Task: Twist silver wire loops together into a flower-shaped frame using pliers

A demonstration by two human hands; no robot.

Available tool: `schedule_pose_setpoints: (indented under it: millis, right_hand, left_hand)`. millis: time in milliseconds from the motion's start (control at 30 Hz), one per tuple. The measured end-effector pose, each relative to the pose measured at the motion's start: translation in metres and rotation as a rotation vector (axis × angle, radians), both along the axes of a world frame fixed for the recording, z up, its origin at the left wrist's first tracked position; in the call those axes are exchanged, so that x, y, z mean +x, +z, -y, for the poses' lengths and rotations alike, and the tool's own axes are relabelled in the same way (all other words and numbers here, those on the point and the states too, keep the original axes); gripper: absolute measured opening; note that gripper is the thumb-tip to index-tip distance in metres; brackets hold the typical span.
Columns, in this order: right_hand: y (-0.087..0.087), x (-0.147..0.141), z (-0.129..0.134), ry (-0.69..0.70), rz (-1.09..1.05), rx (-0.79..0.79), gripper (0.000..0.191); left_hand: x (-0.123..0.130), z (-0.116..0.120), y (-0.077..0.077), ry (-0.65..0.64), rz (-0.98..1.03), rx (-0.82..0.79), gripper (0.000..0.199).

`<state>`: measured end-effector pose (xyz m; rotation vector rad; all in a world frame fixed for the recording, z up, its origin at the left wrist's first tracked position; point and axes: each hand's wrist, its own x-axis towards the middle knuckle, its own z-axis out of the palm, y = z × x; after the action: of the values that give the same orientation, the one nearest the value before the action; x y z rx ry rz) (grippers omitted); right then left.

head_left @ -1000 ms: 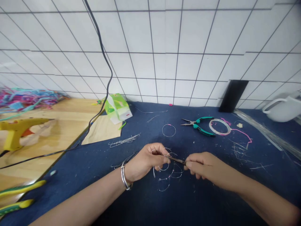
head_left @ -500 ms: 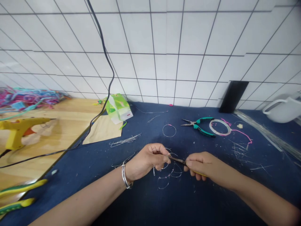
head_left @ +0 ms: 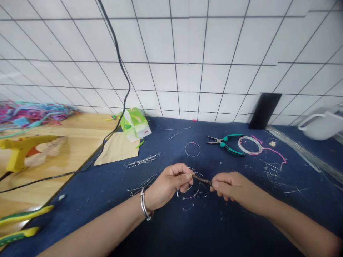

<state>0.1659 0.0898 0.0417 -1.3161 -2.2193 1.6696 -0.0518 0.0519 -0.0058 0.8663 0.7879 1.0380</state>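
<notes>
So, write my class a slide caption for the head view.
Left hand holding thin wire loops, right hand holding a slim metal tool to the left fingertips, above a dark blue surface.

Soft even light, edges perhaps blurry

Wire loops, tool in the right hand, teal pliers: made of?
Wire loops: probably metal; thin, silvery, glinting.
Tool in the right hand: slim end looks like dull brownish metal; handle mostly hidden, can't tell.
Teal pliers: grey jaws, likely steel; teal grips suggest plastic or rubber.
</notes>
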Motion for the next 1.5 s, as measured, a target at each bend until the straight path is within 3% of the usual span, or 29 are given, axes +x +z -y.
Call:
schedule_pose_setpoints:
  millis: [433,700,1500]
  right_hand:
    - [0.009,-0.002,0.005,0.047,0.084,0.205,0.027]
    - [0.012,-0.003,0.010,0.075,0.135,0.448,0.024]
    - [0.013,-0.005,0.014,0.062,0.185,0.446,0.027]
  left_hand:
    - [0.005,0.003,-0.001,0.024,0.055,-0.018,0.010]
    - [0.004,0.002,-0.003,0.028,0.039,-0.032,0.010]
    - [0.003,0.001,-0.005,0.022,0.096,-0.015,0.005]
